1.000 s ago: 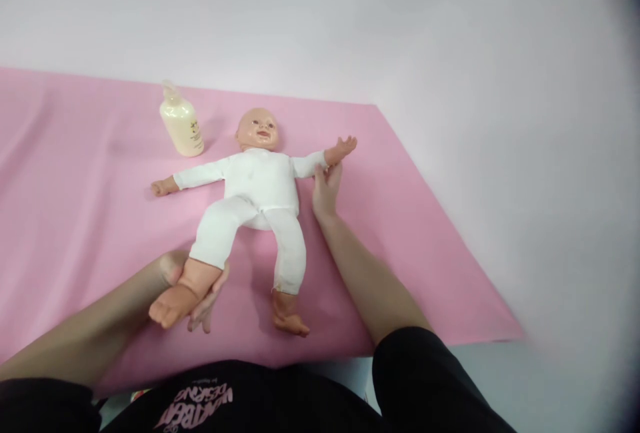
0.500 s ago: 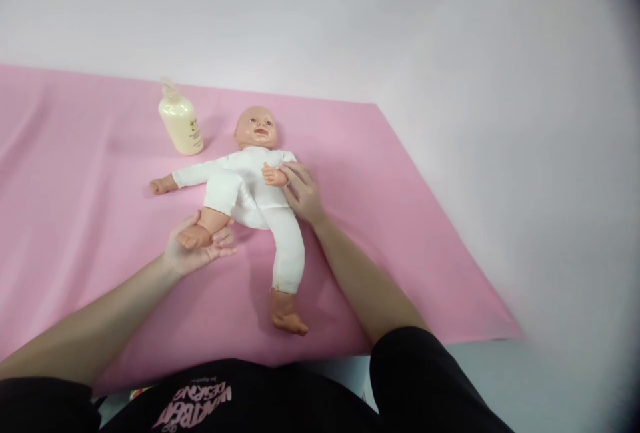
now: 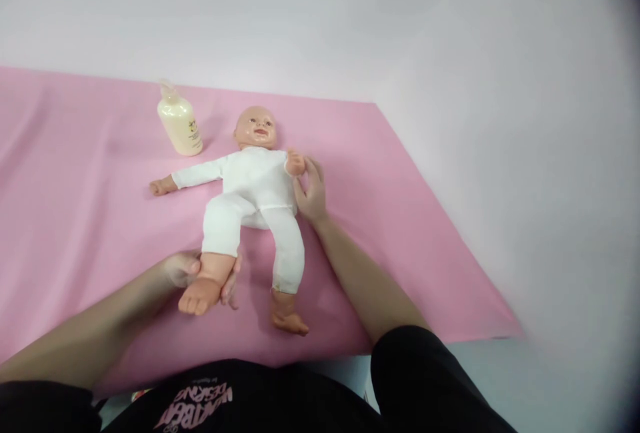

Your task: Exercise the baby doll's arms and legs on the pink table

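Note:
A baby doll (image 3: 260, 179) with a white cloth body lies on its back, its head away from me. My left hand (image 3: 184, 269) is wrapped round the doll's lower leg (image 3: 216, 267) on the left, thumb on one side and fingers behind it; the leg is raised off the table. My right hand (image 3: 313, 191) holds the doll's forearm on the right, near the small raised hand (image 3: 295, 162). The doll's other leg (image 3: 287, 259) lies flat, and its other arm (image 3: 197, 173) stretches out to the left.
A pink cloth (image 3: 100, 219) covers the table. A pump bottle (image 3: 181, 127) of pale yellow liquid stands upright left of the doll's head. Behind the table and to its right is a white surface (image 3: 475, 119).
My left hand has drawn the doll's bent leg toward me, so it is straighter. My right hand has moved the doll's arm from across its chest outward and up to the right.

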